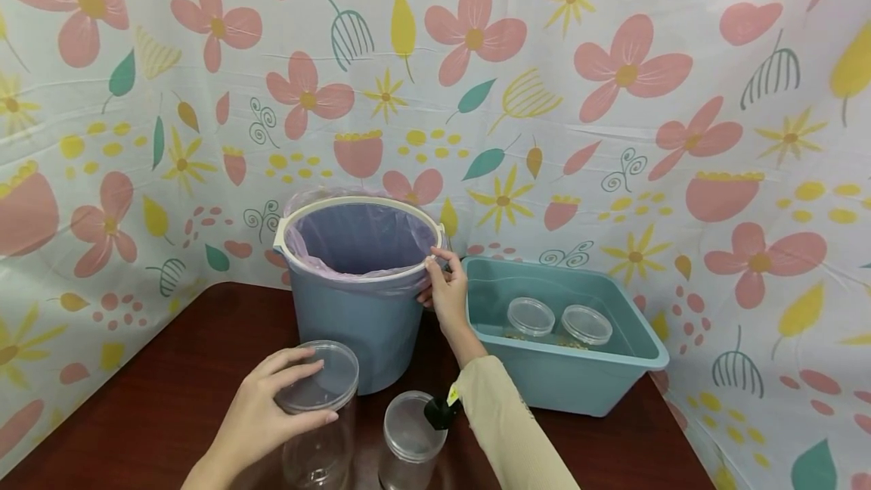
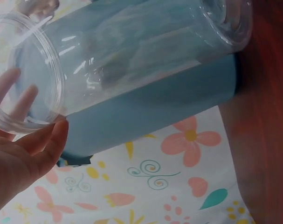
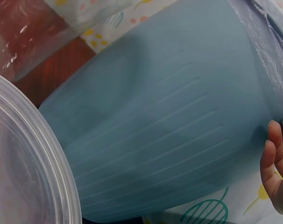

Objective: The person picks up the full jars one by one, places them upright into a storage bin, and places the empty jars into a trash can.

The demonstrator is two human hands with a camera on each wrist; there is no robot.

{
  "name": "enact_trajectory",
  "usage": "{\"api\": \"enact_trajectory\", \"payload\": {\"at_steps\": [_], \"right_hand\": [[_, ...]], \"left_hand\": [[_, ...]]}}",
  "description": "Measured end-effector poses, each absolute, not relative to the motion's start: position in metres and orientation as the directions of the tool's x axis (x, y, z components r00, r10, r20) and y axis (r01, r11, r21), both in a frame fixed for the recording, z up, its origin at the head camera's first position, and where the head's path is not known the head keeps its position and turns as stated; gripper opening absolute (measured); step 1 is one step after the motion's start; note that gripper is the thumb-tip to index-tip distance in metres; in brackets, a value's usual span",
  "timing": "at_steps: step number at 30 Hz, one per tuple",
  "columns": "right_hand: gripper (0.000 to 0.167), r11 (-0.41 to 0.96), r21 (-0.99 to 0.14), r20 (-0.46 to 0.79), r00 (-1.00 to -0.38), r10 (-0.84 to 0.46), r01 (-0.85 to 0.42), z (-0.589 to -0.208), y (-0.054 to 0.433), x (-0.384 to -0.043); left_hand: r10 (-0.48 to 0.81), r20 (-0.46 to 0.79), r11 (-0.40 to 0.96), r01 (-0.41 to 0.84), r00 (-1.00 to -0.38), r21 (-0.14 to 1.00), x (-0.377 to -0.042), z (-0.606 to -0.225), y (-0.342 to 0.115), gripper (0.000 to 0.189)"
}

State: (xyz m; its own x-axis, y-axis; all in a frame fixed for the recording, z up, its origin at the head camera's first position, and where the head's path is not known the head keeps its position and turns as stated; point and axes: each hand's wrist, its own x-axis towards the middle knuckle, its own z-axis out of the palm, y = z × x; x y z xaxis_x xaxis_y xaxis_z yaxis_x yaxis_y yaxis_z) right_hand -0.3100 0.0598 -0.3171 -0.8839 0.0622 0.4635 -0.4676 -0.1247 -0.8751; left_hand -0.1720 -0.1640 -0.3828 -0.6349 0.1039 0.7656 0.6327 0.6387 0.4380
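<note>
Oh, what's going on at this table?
Someone is using both bare hands. The left hand grips a tall jar by its top, while the right hand holds the lined bin near its top edge. A shorter jar stands close by on the table. Two more jars sit in the tub, on the other side of the bin.

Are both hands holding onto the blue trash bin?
No, only the right hand is at the blue trash bin, while the left hand grips the tall clear jar.
</note>
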Motion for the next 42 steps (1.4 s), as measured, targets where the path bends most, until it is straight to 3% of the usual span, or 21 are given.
{"api": "enact_trajectory", "payload": {"at_steps": [12, 22, 31, 38, 42], "right_hand": [[0.024, -0.098, -0.875, 0.47, -0.88, 0.064, -0.474, -0.316, 0.06, -0.31], [0.024, -0.095, -0.873, 0.474, -0.878, 0.061, -0.478, -0.316, 0.059, -0.31], [0.025, -0.097, -0.87, 0.478, -0.875, 0.073, -0.483, -0.337, 0.061, -0.333], [0.024, -0.084, -0.869, 0.482, -0.872, 0.078, -0.488, -0.337, 0.06, -0.333], [0.025, -0.086, -0.867, 0.485, -0.871, 0.081, -0.491, -0.336, 0.06, -0.332]], "left_hand": [[0.101, 0.845, 0.615, 0.701, -0.525, 0.362, -0.174, -0.352, -0.163, 0.053], [0.105, 0.867, 0.612, 0.719, -0.488, 0.33, -0.174, -0.318, -0.171, 0.053], [0.111, 0.9, 0.586, 0.759, -0.422, 0.283, -0.177, -0.292, -0.177, 0.052], [0.088, 0.908, 0.571, 0.767, -0.41, 0.291, -0.177, -0.267, -0.176, 0.051], [0.09, 0.929, 0.568, 0.784, -0.359, 0.249, -0.181, -0.253, -0.175, 0.051]]}}
